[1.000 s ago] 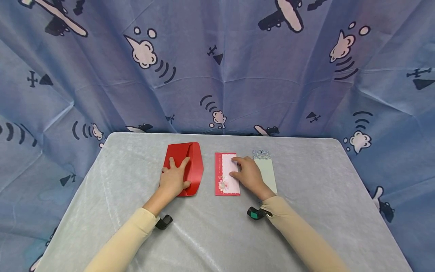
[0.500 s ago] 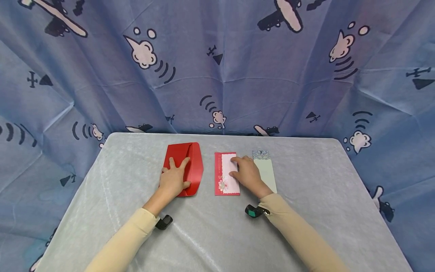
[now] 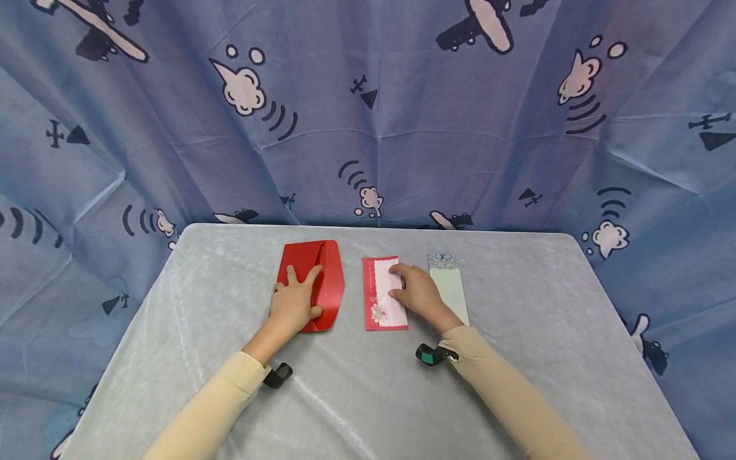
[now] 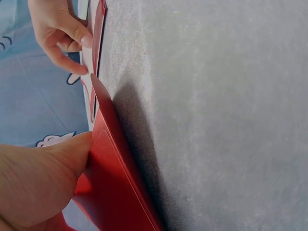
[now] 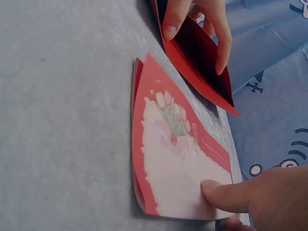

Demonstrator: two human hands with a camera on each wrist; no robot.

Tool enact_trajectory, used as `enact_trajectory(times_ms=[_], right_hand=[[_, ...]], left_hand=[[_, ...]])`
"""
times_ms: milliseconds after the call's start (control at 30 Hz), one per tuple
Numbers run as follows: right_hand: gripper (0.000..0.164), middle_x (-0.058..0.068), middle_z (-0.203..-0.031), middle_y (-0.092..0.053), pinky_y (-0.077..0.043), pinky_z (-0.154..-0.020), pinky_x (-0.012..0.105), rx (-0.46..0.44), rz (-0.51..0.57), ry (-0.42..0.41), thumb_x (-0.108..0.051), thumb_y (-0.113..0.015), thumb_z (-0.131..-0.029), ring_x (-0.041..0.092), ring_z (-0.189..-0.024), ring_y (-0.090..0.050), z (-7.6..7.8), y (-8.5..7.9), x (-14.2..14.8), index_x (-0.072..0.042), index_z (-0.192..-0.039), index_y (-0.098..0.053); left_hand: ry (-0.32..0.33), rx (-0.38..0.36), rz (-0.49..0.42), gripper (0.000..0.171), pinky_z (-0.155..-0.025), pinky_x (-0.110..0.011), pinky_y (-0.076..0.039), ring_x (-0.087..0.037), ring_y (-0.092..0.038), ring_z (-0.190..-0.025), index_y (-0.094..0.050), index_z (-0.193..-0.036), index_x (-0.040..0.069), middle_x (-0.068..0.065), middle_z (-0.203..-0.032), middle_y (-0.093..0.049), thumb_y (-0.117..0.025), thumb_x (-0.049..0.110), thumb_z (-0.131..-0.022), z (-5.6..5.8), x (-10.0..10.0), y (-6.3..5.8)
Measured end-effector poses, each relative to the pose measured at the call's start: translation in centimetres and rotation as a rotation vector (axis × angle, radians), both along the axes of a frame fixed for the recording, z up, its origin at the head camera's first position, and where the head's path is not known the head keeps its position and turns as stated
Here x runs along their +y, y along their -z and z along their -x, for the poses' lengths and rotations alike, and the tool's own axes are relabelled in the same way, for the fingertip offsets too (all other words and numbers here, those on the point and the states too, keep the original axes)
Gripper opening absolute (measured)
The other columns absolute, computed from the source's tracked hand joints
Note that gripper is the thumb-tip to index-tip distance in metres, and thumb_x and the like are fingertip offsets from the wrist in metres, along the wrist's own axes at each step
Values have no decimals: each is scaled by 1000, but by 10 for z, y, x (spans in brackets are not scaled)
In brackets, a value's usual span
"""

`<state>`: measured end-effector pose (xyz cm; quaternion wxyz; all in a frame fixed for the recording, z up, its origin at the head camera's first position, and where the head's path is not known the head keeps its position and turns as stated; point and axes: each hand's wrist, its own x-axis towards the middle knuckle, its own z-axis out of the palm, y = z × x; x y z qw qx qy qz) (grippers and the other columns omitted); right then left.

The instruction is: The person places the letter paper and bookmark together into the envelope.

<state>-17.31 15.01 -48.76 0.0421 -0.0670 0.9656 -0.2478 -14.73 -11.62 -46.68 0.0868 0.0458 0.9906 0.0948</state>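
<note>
A red envelope (image 3: 330, 287) lies at the left of the table, its flap towards the middle. My left hand (image 3: 292, 304) rests on it with spread fingers, the thumb at the flap's lower end. The envelope's mouth gapes around those fingers in the right wrist view. To the right lies a folded red and pink greeting card (image 3: 379, 306) with a floral print. My right hand (image 3: 422, 292) pinches its right side, the thumb (image 5: 224, 195) on the printed face and a fingertip showing below the edge. The card's layers stand slightly apart at its fold.
A pale green card (image 3: 453, 291) with a blue patterned top lies right of the greeting card, partly under the right forearm. A grey cloth covers the table (image 3: 356, 396). Behind its far edge hangs a blue printed curtain (image 3: 322, 83).
The greeting card has turned very slightly, its top edge shifting left and its bottom edge right. My right wrist has edged up and left since a second ago. The left hand stays still.
</note>
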Motion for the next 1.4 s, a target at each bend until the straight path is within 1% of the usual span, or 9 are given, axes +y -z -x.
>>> enact_trajectory(times_ms=[200,333,600,1067,1233,1400], right_hand=[[48,5,-77,-51,-33,-60,26,-37,92,-35,-15,-77,-84,17,-69,-46,3,1,3,-11,-129,-61],[47,5,-76,-50,-33,-59,26,-63,136,-33,-15,-76,-85,16,-68,-45,4,3,5,-11,-129,-60],[47,5,-76,-49,-33,-57,26,-77,166,-11,-15,-77,-84,16,-67,-44,4,5,9,-10,-128,-61],[47,4,-76,-49,-33,-58,26,-76,172,-27,-16,-78,-83,15,-67,-44,4,5,10,-9,-127,-63],[45,3,-76,-48,-33,-58,26,-92,192,-32,-14,-76,-85,15,-66,-43,6,4,12,-8,-128,-63],[40,4,-79,-49,-35,-61,25,-95,243,-43,-7,-73,-87,15,-70,-44,8,3,15,-6,-126,-65]], left_hand=[[-5,-5,-1,90,-79,-54,-59,-61,-53,-114,-29,-155,25,-35,-155,-27,-78,36,-81,1,0,0],[-2,-7,1,90,-79,-54,-59,-62,-52,-115,-28,-156,25,-35,-156,-27,-78,37,-81,1,1,-1],[-2,-7,-3,90,-76,-53,-59,-62,-51,-117,-29,-155,24,-35,-155,-27,-78,36,-81,0,1,-1],[-7,-9,5,90,-75,-53,-59,-61,-51,-116,-29,-155,25,-35,-155,-27,-79,37,-81,0,1,0],[-7,-11,7,90,-77,-52,-59,-61,-51,-117,-29,-155,25,-35,-156,-27,-78,37,-81,0,1,-1],[-9,-11,9,89,-74,-52,-60,-62,-51,-116,-29,-155,25,-35,-155,-27,-78,37,-82,0,0,0]])
